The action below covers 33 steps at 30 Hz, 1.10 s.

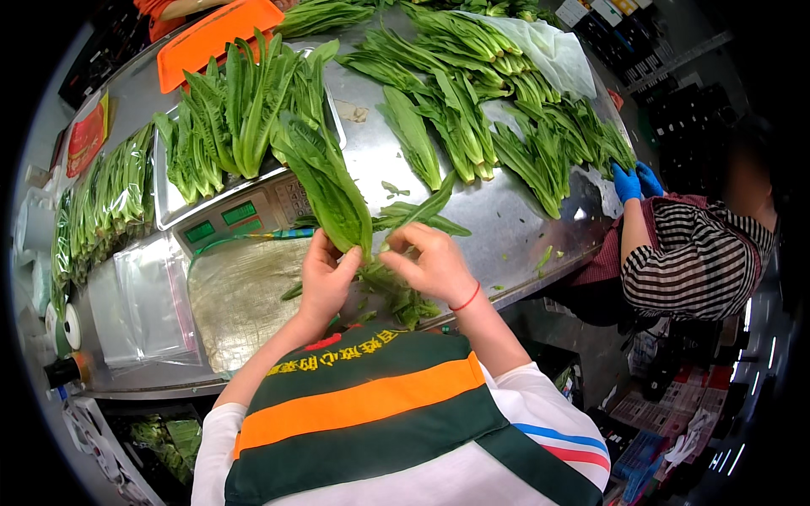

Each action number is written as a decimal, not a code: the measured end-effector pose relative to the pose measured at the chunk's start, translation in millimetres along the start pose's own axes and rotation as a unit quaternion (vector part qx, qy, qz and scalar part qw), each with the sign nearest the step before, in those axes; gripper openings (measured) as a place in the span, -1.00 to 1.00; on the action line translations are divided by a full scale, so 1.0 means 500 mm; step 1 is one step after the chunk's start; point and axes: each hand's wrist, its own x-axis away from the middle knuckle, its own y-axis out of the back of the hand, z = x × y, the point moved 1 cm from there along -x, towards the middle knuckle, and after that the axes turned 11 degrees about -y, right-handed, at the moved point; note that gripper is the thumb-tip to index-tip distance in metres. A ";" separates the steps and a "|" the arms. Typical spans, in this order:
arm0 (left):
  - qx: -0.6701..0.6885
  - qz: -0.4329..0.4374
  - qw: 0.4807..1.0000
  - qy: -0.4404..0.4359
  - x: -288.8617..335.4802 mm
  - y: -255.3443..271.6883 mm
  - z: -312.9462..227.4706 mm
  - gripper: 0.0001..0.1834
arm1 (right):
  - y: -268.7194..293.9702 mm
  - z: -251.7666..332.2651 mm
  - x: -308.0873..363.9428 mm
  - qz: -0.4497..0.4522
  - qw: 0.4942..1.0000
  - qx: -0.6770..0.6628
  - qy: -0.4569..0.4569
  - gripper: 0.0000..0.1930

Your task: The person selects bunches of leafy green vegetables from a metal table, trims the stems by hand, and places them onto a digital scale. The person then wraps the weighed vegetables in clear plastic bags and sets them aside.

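Note:
My left hand point(327, 271) is closed round the base of a long green head of leaf lettuce point(325, 181). The head tilts up and to the left, its leaves reaching over the front of a weighing scale point(274, 201). Just right of the lettuce base, my right hand point(430, 263) has its thumb and fingers drawn together in a pinch. Whatever lies between those fingertips is too small or hidden to name. Loose leaves point(434, 202) lie right behind that hand, and a pile of torn leaves point(405, 305) sits beneath it at the table's near edge.
Lettuce heads point(245, 110) fill the scale's metal tray. Bagged lettuce point(110, 198) stands at left, behind clear plastic bags point(143, 304) and a worn board point(240, 295). An orange tray point(215, 42) lies at the back. More lettuce point(456, 126) covers the right side, where a blue-gloved co-worker point(683, 253) stands.

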 end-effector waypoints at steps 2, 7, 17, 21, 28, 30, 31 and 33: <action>-0.157 0.055 0.984 -0.059 0.000 0.004 0.001 -0.63 | -0.017 0.021 0.001 -0.011 0.996 -0.089 0.008 -0.65; -0.309 0.148 0.920 -0.188 -0.007 -0.006 -0.027 -0.51 | -0.059 0.000 0.003 0.006 0.974 -0.226 -0.023 -0.71; -0.021 0.064 0.997 -0.039 -0.017 0.013 0.001 -0.53 | -0.072 0.000 0.010 0.143 0.943 -0.293 -0.067 -0.70; 0.032 0.021 0.999 0.024 -0.016 0.006 -0.014 -0.56 | -0.080 -0.008 0.006 0.157 0.902 -0.376 -0.145 -0.71; 0.086 -0.005 0.995 0.039 -0.013 0.011 -0.004 -0.62 | -0.073 -0.014 0.003 0.170 0.892 -0.389 -0.157 -0.73; 0.089 0.002 0.995 0.040 -0.012 0.012 -0.004 -0.63 | -0.076 -0.019 0.004 0.161 0.886 -0.403 -0.160 -0.74; 0.088 0.007 0.995 0.042 -0.012 0.014 -0.004 -0.63 | -0.077 -0.021 0.004 0.157 0.884 -0.410 -0.162 -0.74; 0.084 0.014 0.995 0.042 -0.011 0.015 -0.004 -0.61 | -0.079 -0.021 0.003 0.154 0.878 -0.422 -0.163 -0.74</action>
